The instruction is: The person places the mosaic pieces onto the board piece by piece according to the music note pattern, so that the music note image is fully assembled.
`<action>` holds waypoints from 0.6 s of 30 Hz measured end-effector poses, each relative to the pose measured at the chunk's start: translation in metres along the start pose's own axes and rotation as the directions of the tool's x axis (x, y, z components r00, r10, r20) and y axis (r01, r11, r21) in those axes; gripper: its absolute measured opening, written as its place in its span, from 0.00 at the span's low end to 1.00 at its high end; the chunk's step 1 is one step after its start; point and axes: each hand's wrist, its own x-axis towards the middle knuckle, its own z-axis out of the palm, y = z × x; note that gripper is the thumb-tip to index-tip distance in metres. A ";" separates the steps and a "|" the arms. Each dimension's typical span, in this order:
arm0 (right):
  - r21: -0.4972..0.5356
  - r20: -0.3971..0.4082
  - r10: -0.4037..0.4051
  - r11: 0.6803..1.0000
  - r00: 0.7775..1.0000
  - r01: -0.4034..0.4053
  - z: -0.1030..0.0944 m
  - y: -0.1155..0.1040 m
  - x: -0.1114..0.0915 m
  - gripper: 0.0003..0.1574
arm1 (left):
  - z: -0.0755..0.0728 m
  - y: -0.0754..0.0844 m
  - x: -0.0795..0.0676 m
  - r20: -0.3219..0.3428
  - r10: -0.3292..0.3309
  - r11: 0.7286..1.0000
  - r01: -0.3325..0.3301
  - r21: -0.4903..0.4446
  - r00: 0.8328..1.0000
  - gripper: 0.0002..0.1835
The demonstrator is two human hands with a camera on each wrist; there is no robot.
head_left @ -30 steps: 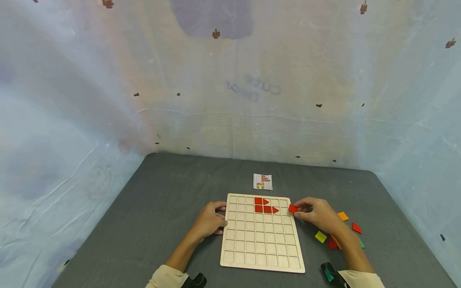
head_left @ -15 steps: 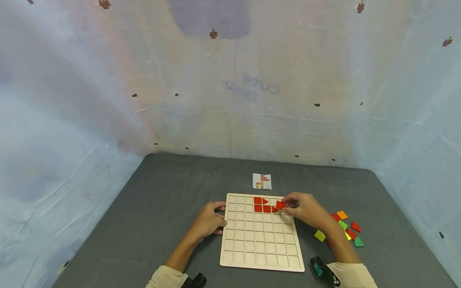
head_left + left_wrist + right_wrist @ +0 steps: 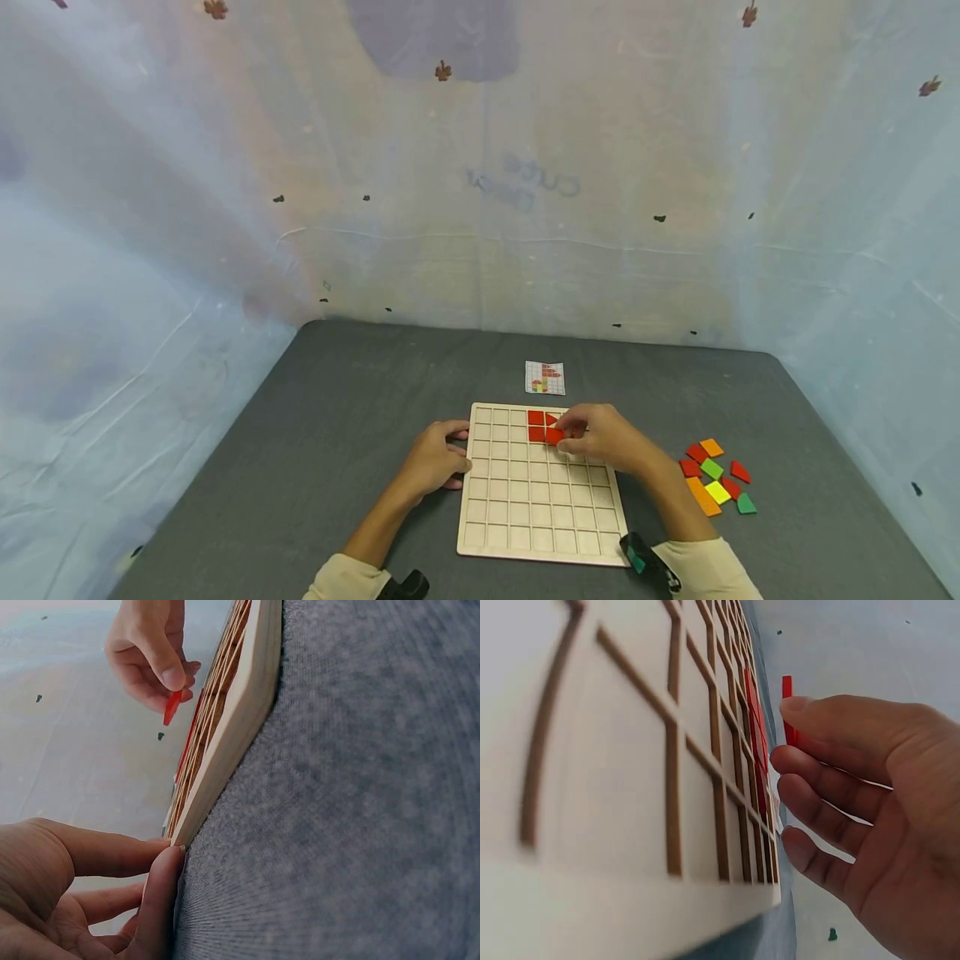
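A wooden grid board (image 3: 532,517) lies on the grey cloth. My left hand (image 3: 437,457) holds its left edge between thumb and fingers. Above the upper part of the board, my right hand (image 3: 603,437) pinches a flat red tile (image 3: 787,686) between thumb and index finger. In the left wrist view this red tile (image 3: 171,711) is apart from the board surface. Red tiles sit in the upper rows, among them a square (image 3: 536,417) and a pointed piece (image 3: 551,418). My right hand partly hides those rows.
A small printed card (image 3: 545,377) with a coloured grid pattern lies beyond the board. Right of the board is a loose group of tiles, including orange (image 3: 702,497), yellow (image 3: 717,492), light green (image 3: 712,469), dark green (image 3: 746,503) and red (image 3: 740,472) ones.
My right hand has carried the red tile leftward from beside the board's right edge to over the placed red tiles. My left hand stays at the left edge.
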 end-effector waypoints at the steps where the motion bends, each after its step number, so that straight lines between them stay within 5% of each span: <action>1: 0.010 0.008 -0.004 1.000 1.000 0.004 0.002 -0.001 0.001 0.14 | 0.000 0.000 0.000 0.000 0.000 1.000 0.000 0.000 1.000 0.35; 18: 0.041 0.092 -0.010 0.999 0.996 0.006 0.015 -0.013 0.008 0.13 | 0.001 0.002 -0.003 -0.003 0.015 1.000 -0.015 -0.013 1.000 0.35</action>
